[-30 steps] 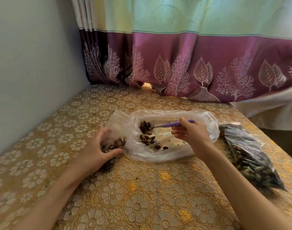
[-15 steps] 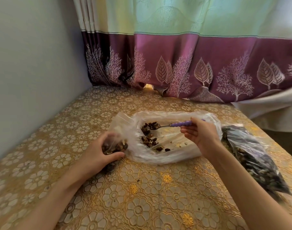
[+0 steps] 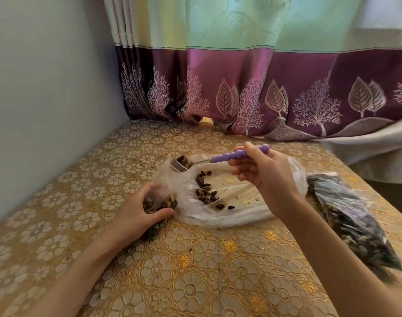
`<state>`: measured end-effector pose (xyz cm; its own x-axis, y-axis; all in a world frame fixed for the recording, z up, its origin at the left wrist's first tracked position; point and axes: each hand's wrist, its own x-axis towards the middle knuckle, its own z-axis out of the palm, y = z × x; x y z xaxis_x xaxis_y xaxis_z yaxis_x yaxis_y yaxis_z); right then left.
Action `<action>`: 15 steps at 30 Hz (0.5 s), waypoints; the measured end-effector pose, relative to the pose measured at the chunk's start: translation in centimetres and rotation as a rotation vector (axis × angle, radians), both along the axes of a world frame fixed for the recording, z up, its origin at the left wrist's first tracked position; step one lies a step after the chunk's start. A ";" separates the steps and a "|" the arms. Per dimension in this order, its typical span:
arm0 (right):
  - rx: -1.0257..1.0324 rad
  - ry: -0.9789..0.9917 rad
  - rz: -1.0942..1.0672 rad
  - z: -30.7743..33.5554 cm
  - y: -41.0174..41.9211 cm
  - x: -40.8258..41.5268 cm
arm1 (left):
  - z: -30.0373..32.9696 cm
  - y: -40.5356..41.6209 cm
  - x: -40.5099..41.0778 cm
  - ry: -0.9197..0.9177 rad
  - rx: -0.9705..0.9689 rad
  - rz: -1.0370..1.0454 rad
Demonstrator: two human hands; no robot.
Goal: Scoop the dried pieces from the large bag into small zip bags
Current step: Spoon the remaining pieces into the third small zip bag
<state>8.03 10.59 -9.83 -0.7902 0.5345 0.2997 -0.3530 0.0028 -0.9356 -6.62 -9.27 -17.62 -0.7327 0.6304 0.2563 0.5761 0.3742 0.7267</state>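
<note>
The dried pieces (image 3: 204, 194) mostly lie as a dark scatter inside the large bag (image 3: 220, 211), which sprawls open and nearly flat on the table (image 3: 195, 271), nearer its far edge than its near one. A moment ago the spoon (image 3: 218, 157) was down among them; now it has come up loaded, its bowl carrying a small heap above the bag's left rim, so 1 scoop has been gathered and looks to be on its way across. The right hand (image 3: 264, 177) is closed around the purple handle, fingers curled under and thumb on top, holding it roughly level. The left hand (image 3: 138, 209) has hardly shifted: it is wrapped around a small zip bag (image 3: 160, 202) just beside the large bag's left end, fingers pinching the mouth so it gapes upward. That small bag already holds a good clump of brown pieces, while the large bag looks close to spent, with only 2 or 3 thin patches and some crumbs left. Near the table's right edge lies 1 more filled bag (image 3: 350, 220), dark with contents, apart from both hands; whether it is sealed I cannot tell. Behind the far edge hangs the patterned curtain (image 3: 264, 92).
</note>
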 end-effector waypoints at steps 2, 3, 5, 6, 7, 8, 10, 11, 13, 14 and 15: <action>0.124 0.000 0.031 0.0 -0.7 -0.1 | 0.2 0.1 0.2 -0.012 0.035 0.005; 0.163 0.001 0.051 0.0 -0.9 -0.1 | 0.3 0.1 0.3 -0.028 0.062 0.012; 0.200 0.008 0.098 0.0 -1.1 -0.2 | 0.6 0.0 0.5 -0.082 0.109 0.015; 0.213 0.010 0.121 0.0 -1.1 -0.2 | 0.7 0.0 0.5 -0.103 0.119 0.011; 0.226 0.009 0.140 0.0 -1.1 -0.2 | 0.7 0.0 0.6 -0.110 0.118 0.003; 0.233 0.007 0.149 0.0 -1.0 -0.1 | 0.7 0.0 0.5 -0.108 0.111 -0.002; 0.208 0.011 0.132 0.0 -0.7 -0.1 | 0.6 0.0 0.4 -0.094 0.095 -0.002; 0.176 0.023 0.107 0.0 -0.5 -0.1 | 0.6 0.0 0.4 -0.087 0.085 0.004; 0.109 0.058 0.029 -0.2 0.0 -0.2 | 0.6 0.0 0.4 -0.078 0.068 0.015; 0.077 0.074 -0.021 -0.3 0.3 -0.3 | 0.7 -0.1 0.4 -0.076 0.060 0.014; 0.042 0.085 -0.077 -0.5 0.5 -0.3 | 0.6 -0.1 0.4 -0.072 0.052 0.011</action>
